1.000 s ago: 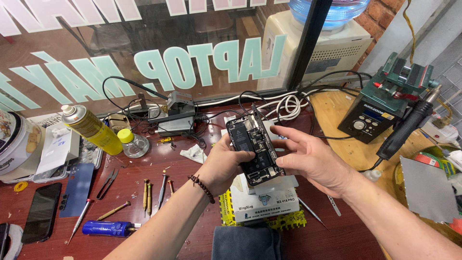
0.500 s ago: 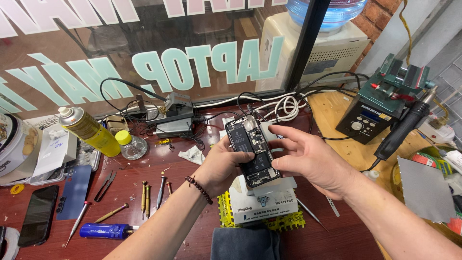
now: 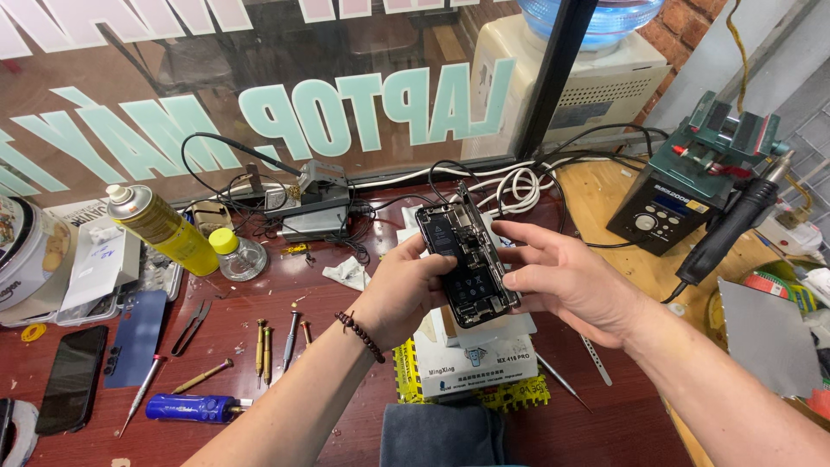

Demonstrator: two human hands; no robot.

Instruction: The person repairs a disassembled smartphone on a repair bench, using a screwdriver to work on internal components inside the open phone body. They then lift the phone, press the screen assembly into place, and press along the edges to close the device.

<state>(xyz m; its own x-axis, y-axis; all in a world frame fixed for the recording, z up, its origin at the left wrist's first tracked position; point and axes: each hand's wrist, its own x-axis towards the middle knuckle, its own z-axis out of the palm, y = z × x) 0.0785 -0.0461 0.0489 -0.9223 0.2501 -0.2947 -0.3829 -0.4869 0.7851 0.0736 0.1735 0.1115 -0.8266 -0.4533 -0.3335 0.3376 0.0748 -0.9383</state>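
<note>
An opened phone body (image 3: 467,264) with its dark circuit boards exposed is held above the red-brown workbench, tilted slightly. My left hand (image 3: 402,290) grips its left edge from below, a beaded bracelet at the wrist. My right hand (image 3: 562,281) holds the right edge, thumb on the lower side and fingers spread behind the top. Under the phone sits a white box (image 3: 475,359) on a yellow pad.
Several screwdrivers (image 3: 272,342), tweezers (image 3: 192,327), a blue tool (image 3: 194,406), a yellow spray can (image 3: 160,227), a small glass bottle (image 3: 235,255) and a black phone (image 3: 73,376) lie left. A hot-air station (image 3: 683,186) with its black handle (image 3: 731,229) stands right. Cables (image 3: 510,186) run along the window.
The phone has been lifted a little and turned more upright between my hands. My right hand's fingers have shifted along its right edge.
</note>
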